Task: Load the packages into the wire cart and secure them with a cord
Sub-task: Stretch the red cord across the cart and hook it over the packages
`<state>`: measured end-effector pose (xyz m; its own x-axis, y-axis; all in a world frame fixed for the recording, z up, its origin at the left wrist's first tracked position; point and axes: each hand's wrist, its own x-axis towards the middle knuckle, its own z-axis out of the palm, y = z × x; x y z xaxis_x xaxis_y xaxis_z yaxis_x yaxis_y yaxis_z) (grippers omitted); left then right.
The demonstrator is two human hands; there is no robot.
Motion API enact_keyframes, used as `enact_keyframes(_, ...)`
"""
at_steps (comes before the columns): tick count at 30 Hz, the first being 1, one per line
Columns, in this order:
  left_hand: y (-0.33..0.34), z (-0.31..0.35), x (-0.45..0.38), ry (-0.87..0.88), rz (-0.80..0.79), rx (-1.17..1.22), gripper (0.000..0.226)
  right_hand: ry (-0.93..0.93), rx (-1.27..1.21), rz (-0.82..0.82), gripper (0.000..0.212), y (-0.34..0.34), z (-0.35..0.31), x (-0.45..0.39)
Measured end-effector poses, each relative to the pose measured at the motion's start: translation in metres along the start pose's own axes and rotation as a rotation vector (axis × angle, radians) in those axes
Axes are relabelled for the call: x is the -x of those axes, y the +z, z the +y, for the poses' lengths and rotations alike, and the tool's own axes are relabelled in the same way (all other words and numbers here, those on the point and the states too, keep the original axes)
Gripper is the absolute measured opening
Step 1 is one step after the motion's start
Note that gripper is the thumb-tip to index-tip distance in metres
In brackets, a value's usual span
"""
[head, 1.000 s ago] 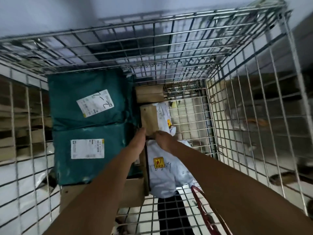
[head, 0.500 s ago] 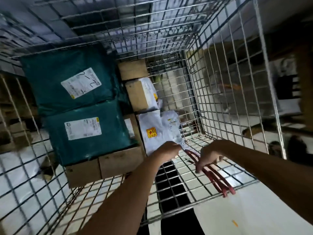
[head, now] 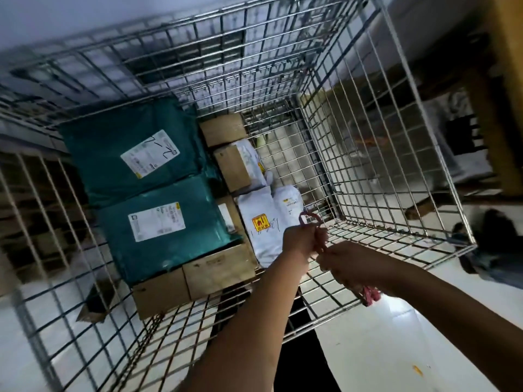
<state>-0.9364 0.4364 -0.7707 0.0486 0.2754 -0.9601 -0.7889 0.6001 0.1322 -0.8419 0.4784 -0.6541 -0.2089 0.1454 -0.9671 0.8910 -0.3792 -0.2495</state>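
Observation:
The wire cart [head: 368,165] fills the head view. Inside lie two teal packages [head: 133,154] [head: 167,224] on cardboard boxes [head: 218,267], with more boxes [head: 223,128] and white mailer bags [head: 266,224] beside them. A red cord [head: 310,217] loops up from my left hand [head: 304,240], which is closed around it above the white bags. My right hand [head: 349,264] also grips the cord just to the right, near the cart's front wire edge. The cord's end [head: 370,297] sticks out below my right hand.
The cart's right half has bare wire floor [head: 285,154]. A white floor [head: 382,349] lies below and to the right. Dark objects [head: 492,239] sit on the floor past the cart's right corner. A small cardboard piece [head: 93,304] lies outside the left wall.
Both hands left the packages, reached to the red cord at the cart's front edge, and now hold it together, lifted into a loop. The camera view swung around.

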Motion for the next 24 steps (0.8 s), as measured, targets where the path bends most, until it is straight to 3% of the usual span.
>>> enact_keyframes(6,0.002,0.028,0.005,-0.077,-0.056,0.208,0.016,0.056,-0.269,-0.033,0.022,0.016,0.007,0.046)
enact_keyframes(10,0.003,0.05,0.005,-0.108,-0.109,0.267,0.037,0.035,-0.442,-0.044,0.03,0.025,0.025,0.055)
enact_keyframes(18,0.01,0.117,0.022,0.106,-0.059,0.286,0.038,-0.049,-0.473,-0.062,0.022,0.013,0.048,0.083)
enact_keyframes(24,0.008,0.167,0.056,0.226,0.019,0.294,0.035,-0.097,-0.562,-0.096,0.03,0.013,0.044,0.106)
